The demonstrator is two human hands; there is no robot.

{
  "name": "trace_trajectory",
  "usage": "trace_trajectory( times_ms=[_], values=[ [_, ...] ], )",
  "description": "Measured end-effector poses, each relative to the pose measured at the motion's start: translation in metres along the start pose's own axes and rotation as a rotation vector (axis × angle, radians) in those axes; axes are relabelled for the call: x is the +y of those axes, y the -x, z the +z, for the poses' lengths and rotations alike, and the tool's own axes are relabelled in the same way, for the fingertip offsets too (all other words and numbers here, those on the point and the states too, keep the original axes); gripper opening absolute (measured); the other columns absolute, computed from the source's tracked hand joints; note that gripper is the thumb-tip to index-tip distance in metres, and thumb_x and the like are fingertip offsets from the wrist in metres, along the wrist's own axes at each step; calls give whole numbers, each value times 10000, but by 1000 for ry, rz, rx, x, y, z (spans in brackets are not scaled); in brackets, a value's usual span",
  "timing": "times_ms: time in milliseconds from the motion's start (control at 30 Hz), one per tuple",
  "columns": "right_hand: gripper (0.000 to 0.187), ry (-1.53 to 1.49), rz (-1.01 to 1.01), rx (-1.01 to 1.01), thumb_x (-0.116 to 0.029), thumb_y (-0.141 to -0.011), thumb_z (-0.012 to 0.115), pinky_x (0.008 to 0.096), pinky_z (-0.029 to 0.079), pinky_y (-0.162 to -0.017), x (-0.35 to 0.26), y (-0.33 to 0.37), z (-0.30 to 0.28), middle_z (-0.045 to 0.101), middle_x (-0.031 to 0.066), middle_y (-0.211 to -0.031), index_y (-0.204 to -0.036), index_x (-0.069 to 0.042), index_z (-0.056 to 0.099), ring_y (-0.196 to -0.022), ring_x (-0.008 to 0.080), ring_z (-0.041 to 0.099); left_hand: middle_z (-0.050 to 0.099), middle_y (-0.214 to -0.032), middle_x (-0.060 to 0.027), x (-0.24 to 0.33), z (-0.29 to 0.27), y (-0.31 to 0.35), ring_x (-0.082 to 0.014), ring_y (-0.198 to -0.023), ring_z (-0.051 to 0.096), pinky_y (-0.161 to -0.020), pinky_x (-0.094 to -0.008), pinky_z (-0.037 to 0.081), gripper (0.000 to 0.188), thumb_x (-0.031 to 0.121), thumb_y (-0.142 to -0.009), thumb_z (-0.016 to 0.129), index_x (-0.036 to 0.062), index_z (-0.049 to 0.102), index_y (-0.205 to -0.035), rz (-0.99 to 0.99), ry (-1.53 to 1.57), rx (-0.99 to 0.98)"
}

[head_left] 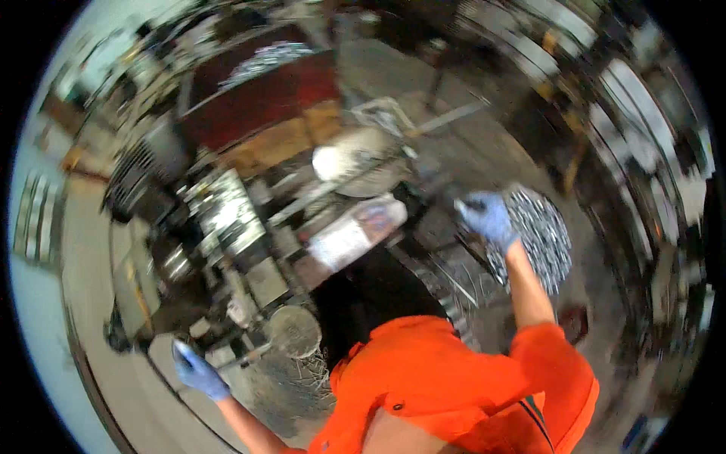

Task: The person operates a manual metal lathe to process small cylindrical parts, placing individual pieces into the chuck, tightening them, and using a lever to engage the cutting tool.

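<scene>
My right hand [488, 217], in a blue glove, is beside a round heap of small shiny metal pieces [541, 238]. Its fingers are bent together around something small with a bright tip, too blurred to name. At the lower left is my left hand [200, 374], gloved in blue too, near a thin metal bar [246, 356] on the machine [178, 265]. A pale spot shows at its fingertips, but motion smears the fingers. Between the hands, a light printed sheet or bag [355, 234] lies across the bench before my dark-clad legs.
A dark red bin [265, 113] holding shiny metal pieces stands at the far side. A round flat block [293, 331] is left of my legs, with metal scraps [310, 374] below it. Machinery and shelving [643, 136] line the right. A cable [170, 386] runs past my left hand.
</scene>
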State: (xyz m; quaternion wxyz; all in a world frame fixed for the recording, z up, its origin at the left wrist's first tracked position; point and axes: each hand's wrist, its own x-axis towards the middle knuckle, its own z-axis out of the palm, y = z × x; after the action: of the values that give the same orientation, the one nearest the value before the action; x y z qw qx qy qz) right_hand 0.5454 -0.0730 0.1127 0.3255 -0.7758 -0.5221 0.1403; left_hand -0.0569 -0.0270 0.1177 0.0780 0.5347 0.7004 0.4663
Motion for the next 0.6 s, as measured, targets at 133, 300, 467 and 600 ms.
trace_trajectory(
  times_ms=[133, 300, 467, 600],
  values=[
    [384, 6, 249, 278, -351, -764, 690, 313, 482, -760, 130, 2, -54, 678, 156, -860, -902, 7, 675, -817, 223, 645, 564, -568, -112, -35, 47, 43, -193, -497, 454, -495, -375, 369, 479, 372, -916, 511, -64, 599, -739, 59, -295, -125],
    [457, 199, 665, 249, -396, -737, 695, 294, 485, -780, 239, 31, -84, 682, 134, -929, -978, -8, 672, -834, 203, 648, 476, -485, -53, -32, 58, 40, -136, -451, 370, -442, -341, 302, 499, 388, -907, 527, -47, 572, -666, 28, -122, -133],
    [459, 495, 666, -28, -492, -718, 641, 349, 478, -836, 249, 27, -54, 668, 161, -923, -919, -83, 704, -875, 303, 638, 442, -481, -32, -21, 54, 47, -127, -451, 351, -438, -318, 298, 486, 380, -910, 527, -34, 571, -660, 34, -144, -97],
    [422, 759, 510, -284, -490, -719, 625, 381, 477, -846, 270, 17, -30, 663, 146, -929, -884, -111, 710, -903, 317, 621, 434, -482, -27, -29, 54, 43, -122, -446, 349, -437, -310, 309, 472, 368, -912, 530, -28, 576, -660, 56, -127, -113]
  ],
)
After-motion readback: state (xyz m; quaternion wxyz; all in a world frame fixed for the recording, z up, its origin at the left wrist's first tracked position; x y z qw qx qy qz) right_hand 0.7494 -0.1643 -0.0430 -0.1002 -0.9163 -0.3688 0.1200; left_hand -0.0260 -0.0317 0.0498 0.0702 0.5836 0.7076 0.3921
